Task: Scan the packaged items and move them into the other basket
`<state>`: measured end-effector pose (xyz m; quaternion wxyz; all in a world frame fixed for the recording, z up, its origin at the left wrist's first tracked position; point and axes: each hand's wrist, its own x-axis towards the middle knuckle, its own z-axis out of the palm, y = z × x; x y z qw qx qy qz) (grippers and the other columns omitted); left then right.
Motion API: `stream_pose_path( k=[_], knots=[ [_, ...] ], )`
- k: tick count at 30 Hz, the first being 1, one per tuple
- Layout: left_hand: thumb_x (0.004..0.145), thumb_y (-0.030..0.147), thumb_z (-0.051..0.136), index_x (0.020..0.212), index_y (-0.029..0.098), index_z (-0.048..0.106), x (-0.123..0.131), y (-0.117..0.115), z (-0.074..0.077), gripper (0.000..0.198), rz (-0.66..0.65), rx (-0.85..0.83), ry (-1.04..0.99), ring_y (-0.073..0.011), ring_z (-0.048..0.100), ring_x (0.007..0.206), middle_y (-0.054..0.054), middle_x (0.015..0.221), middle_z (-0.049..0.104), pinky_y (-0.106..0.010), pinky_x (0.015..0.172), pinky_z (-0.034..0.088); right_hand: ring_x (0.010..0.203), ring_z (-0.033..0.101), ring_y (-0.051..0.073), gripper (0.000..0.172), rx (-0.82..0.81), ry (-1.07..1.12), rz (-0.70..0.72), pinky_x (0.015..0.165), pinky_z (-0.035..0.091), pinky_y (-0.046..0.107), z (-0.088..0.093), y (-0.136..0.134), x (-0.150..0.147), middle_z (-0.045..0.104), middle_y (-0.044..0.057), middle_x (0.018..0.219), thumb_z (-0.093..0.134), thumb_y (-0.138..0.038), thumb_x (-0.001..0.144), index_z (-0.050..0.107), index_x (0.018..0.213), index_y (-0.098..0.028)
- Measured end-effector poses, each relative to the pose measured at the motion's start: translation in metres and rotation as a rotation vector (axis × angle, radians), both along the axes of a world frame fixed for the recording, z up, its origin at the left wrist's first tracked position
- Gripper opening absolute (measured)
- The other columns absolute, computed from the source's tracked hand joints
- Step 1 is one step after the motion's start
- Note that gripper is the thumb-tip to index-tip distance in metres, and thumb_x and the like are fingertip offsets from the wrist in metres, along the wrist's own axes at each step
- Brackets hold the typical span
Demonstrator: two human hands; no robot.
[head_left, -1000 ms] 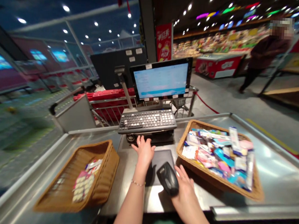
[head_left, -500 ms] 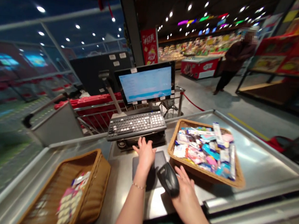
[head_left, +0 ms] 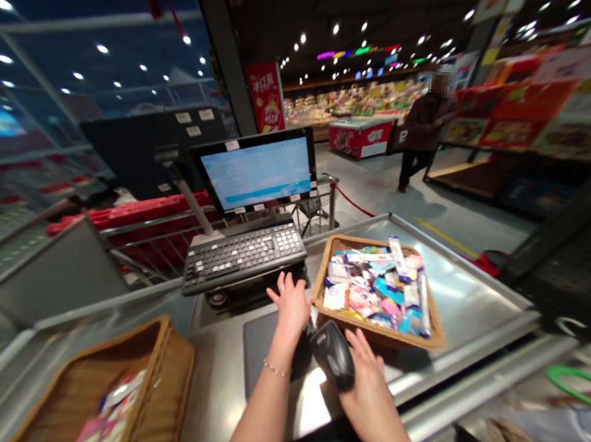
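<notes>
My left hand (head_left: 291, 306) reaches over the metal counter with its fingers spread and nothing in it. It is just in front of the black keyboard (head_left: 246, 253), close to the left edge of a wicker basket (head_left: 379, 324) filled with small colourful packages (head_left: 371, 295). In my right hand (head_left: 368, 379) is a black barcode scanner (head_left: 333, 355), its head pointing up and left. Beneath my left forearm lies a dark flat pad (head_left: 258, 345), partly covered by the arm.
A second wicker basket (head_left: 165, 386) with a few packages stands at the lower left. Behind the keyboard rises a lit monitor (head_left: 258, 169). A person (head_left: 426, 132) is on the floor beyond the counter. Something with a green loop (head_left: 574, 375) lies at the right.
My view has turned to the right, so the counter and baskets appear further left. My left hand now appears closer to the full basket. The scanner stays in my right hand.
</notes>
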<state>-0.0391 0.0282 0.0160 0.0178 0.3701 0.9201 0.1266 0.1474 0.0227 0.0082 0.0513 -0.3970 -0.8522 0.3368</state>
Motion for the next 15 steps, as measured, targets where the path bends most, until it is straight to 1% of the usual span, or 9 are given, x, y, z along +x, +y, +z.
stream_pose_path(
  k=[3,8,12,15],
  knots=[
    [0.081,0.028,0.062,0.114,0.023,0.064,0.003,0.005,-0.001,0.033,-0.021,0.003,-0.004,-0.0337,0.022,0.144,-0.016,0.149,0.041,-0.072,0.107,0.019,0.147,0.017,0.029,0.06,-0.004,-0.014,-0.021,0.114,0.019,0.063,0.0,0.001,0.004,0.036,0.011,0.153,0.047,-0.007,0.073,0.055,0.131,-0.019],
    [0.08,0.027,0.063,0.112,0.022,0.065,0.009,0.013,0.001,0.032,-0.056,0.019,-0.017,-0.0354,0.023,0.143,-0.017,0.148,0.041,-0.073,0.106,0.019,0.147,0.018,0.03,0.058,0.009,0.027,-0.05,0.113,0.02,0.064,-0.007,0.003,0.01,0.037,0.011,0.153,0.048,-0.01,0.073,0.057,0.129,-0.021],
    [0.079,0.024,0.063,0.112,0.023,0.066,0.016,0.02,0.004,0.033,-0.105,0.021,-0.05,-0.036,0.022,0.144,-0.018,0.149,0.04,-0.074,0.106,0.017,0.147,0.019,0.032,0.057,-0.004,0.077,-0.092,0.112,0.021,0.065,-0.01,0.005,0.015,0.038,0.011,0.152,0.05,-0.013,0.072,0.057,0.128,-0.022],
    [0.078,0.022,0.064,0.111,0.025,0.068,0.022,0.026,0.003,0.034,-0.146,0.029,-0.063,-0.0358,0.022,0.144,-0.018,0.149,0.04,-0.073,0.107,0.015,0.146,0.02,0.033,0.057,-0.005,0.1,-0.122,0.111,0.021,0.066,-0.009,0.006,0.019,0.04,0.012,0.151,0.052,-0.015,0.071,0.058,0.127,-0.022]
  ],
)
